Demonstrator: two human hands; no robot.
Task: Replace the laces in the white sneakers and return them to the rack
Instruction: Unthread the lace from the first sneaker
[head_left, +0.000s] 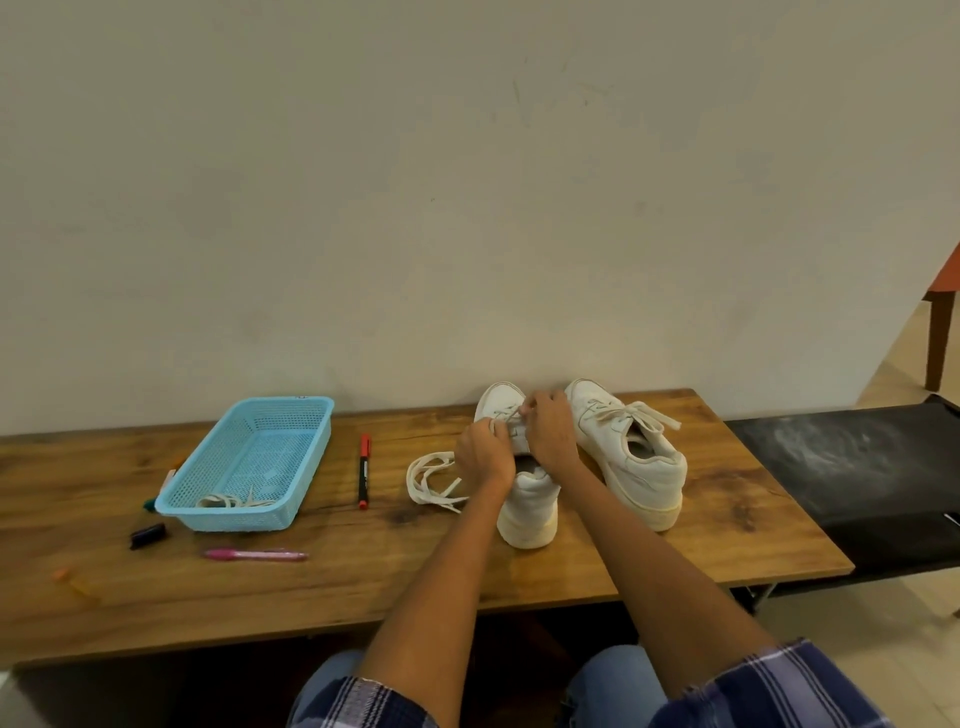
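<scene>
Wood-grain tabletop (363, 582) against a plain wall, read left to right. At far left lie small marker caps and a pink pen (256, 555), likely just clutter. Beside them a blue mesh basket (249, 462) holds a coiled lace (228, 501), probably set apart so one set of laces stays out of my way. A red-and-black marker (364, 471) lies between the basket and the shoes. A loose lace (434, 483) trails on the wood just left of my left hand (483, 457), kept near because I am feeding it. The near sneaker (524, 499) stands heel toward me, toe to the wall, which turns its eyelets up under my fingers. My left hand pinches a lace strand at the eyelets; my right hand (550, 431), touching the shoe's far side, pinches the opposite strand. The second sneaker (631, 457), already laced and bowed, sits just right of that hand. A black bench (857, 467) adjoins the table. No rack is visible.
</scene>
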